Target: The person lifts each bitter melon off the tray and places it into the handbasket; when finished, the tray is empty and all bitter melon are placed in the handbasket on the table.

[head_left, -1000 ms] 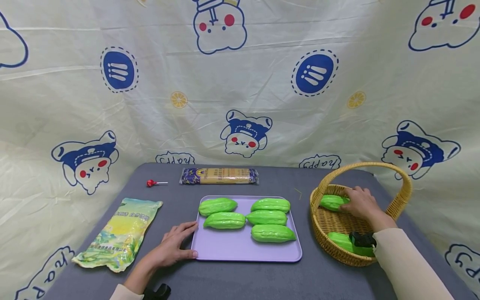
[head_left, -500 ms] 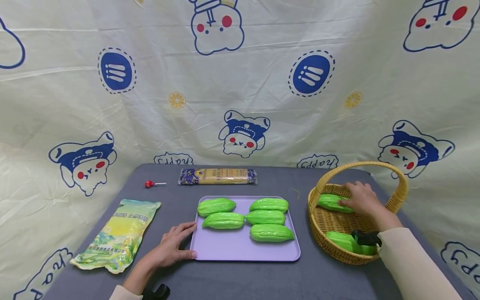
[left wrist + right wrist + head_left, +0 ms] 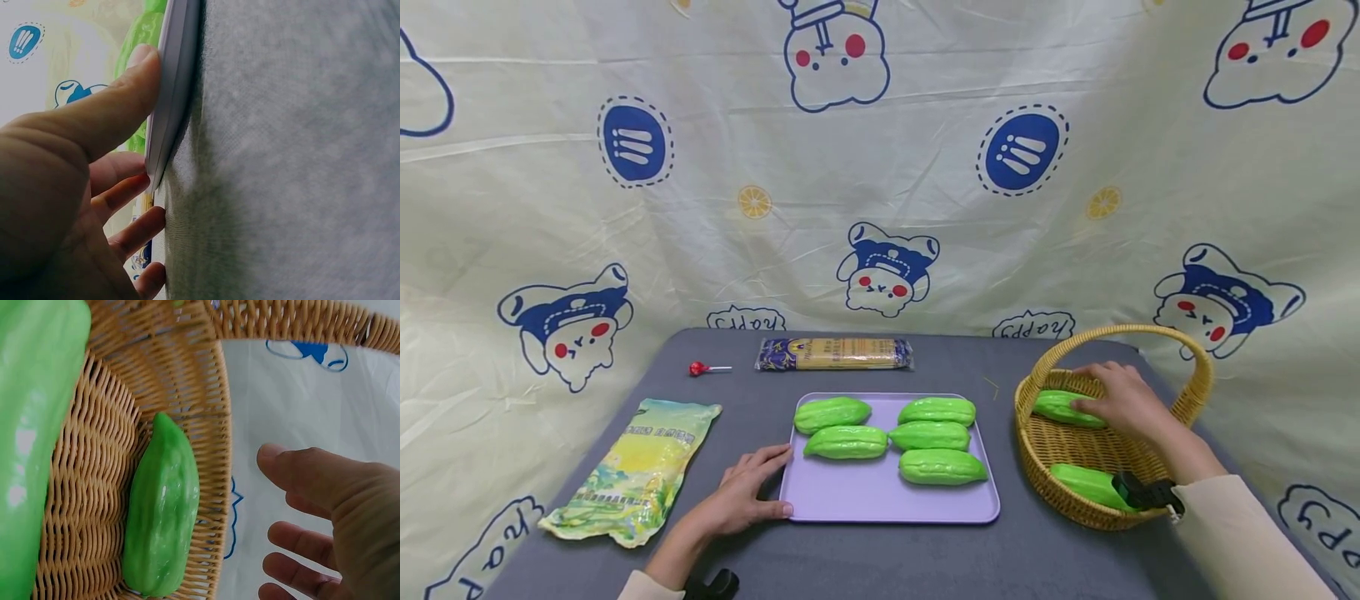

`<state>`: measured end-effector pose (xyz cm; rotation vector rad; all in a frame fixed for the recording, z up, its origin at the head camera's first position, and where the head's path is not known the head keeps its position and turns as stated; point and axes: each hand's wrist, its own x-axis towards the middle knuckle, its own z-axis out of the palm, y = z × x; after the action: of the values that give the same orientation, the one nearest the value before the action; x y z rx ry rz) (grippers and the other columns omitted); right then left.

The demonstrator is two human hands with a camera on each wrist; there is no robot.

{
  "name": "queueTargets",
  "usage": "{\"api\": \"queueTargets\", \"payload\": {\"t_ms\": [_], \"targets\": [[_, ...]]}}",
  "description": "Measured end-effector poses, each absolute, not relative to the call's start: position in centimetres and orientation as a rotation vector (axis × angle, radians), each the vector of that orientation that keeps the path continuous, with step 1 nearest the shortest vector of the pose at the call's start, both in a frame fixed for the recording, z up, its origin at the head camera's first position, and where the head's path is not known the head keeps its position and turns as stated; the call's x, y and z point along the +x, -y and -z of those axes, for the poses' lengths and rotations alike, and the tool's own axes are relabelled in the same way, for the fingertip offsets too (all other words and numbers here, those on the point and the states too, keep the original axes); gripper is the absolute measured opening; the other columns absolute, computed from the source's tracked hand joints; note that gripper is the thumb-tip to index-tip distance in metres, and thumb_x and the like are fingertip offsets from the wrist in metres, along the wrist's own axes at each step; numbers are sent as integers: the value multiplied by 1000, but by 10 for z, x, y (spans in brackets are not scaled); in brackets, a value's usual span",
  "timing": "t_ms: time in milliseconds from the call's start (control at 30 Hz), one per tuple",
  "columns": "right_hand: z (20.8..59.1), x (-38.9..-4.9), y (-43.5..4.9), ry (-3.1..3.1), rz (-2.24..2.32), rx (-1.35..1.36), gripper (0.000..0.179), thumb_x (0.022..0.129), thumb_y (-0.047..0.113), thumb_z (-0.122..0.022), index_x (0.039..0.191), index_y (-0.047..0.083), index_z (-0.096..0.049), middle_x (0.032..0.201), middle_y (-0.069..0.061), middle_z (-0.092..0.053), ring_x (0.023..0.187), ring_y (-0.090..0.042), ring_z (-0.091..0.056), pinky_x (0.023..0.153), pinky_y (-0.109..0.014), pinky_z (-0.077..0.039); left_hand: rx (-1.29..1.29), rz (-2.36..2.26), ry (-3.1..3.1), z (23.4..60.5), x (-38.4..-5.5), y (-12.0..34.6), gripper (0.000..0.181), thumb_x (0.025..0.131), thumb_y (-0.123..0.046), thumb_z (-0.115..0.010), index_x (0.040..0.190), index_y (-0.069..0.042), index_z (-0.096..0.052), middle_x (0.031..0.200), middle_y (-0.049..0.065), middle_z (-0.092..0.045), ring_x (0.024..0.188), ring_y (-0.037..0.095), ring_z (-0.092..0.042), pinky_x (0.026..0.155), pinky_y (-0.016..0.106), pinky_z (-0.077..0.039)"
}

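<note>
My left hand (image 3: 748, 493) rests at the left edge of a lilac tray (image 3: 850, 496), thumb and fingers extended. In the left wrist view the thumb (image 3: 119, 103) lies along the tray's side, with the index fingertip at its corner. On the tray lie two green ridged gourds (image 3: 846, 442) at left and three more gourds (image 3: 943, 467) at right. My right hand (image 3: 1131, 406) hovers over a wicker basket (image 3: 1037, 475), fingers relaxed and holding nothing. Inside it lie a far gourd (image 3: 164, 512) and a near gourd (image 3: 1090, 485); the right wrist view shows a gap between hand and far gourd.
A yellow-green bag (image 3: 636, 471) lies at the left. Behind the tray are a long packet of noodles (image 3: 835, 354) and a red lollipop (image 3: 698, 368). The basket's tall arched handle (image 3: 1202, 375) rises beside the right hand. A printed cloth hangs behind the table.
My right hand has come away from the far gourd, its wrist shifting right and uncovering more of the near gourd. The left hand keeps its place at the tray.
</note>
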<state>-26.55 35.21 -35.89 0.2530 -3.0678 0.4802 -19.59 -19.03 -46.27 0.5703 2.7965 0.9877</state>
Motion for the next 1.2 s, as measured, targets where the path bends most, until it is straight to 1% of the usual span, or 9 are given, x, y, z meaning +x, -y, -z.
{"api": "queueTargets", "payload": {"t_ms": [267,600,733,833,933,1067,1200], "targets": [[355,-247,-342,2982,-416,376,54,84,30,-69,128,1,-54,126,-30,-49,113,-46,-41,88,-61,-36,583,-1002,-2789,463,-195,190,80,76,-40,-75,141,-6,-43,147,11,-39,126,33,-37,93,59,-25],[348,-221,-325,2857,-381,465,48,82,32,-72,121,6,-60,117,-24,-57,108,-41,-46,81,-57,-40,570,-991,-2794,464,-196,191,80,76,-41,-75,142,-8,-43,147,10,-39,127,33,-36,93,58,-25],[345,-210,-316,2802,-373,523,45,82,30,-73,120,9,-61,114,-20,-59,103,-36,-48,78,-53,-40,567,-984,-2797,464,-197,191,80,76,-41,-75,142,-8,-43,147,9,-39,127,33,-36,93,57,-25],[345,-203,-308,2775,-368,542,44,81,30,-73,119,11,-62,115,-17,-59,102,-33,-48,78,-51,-41,566,-987,-2794,464,-197,191,80,76,-41,-75,142,-8,-43,147,9,-39,127,33,-36,93,58,-25],[346,-198,-300,2726,-375,583,43,78,26,-76,116,11,-63,114,-15,-61,103,-32,-49,80,-51,-40,561,-991,-2789,464,-196,191,80,76,-41,-75,142,-8,-43,148,10,-38,127,33,-36,94,58,-25],[351,-192,-290,2632,-381,660,41,74,20,-79,111,11,-65,105,-9,-62,100,-28,-51,81,-48,-39,538,-993,-2781,463,-196,190,80,75,-41,-75,142,-9,-43,148,9,-38,128,33,-35,95,60,-23],[357,-187,-280,2584,-358,697,42,71,19,-81,109,12,-65,103,-4,-63,97,-23,-52,79,-44,-41,530,-994,-2777,463,-196,190,80,75,-41,-75,142,-9,-43,148,9,-38,129,34,-34,96,61,-23]]}}
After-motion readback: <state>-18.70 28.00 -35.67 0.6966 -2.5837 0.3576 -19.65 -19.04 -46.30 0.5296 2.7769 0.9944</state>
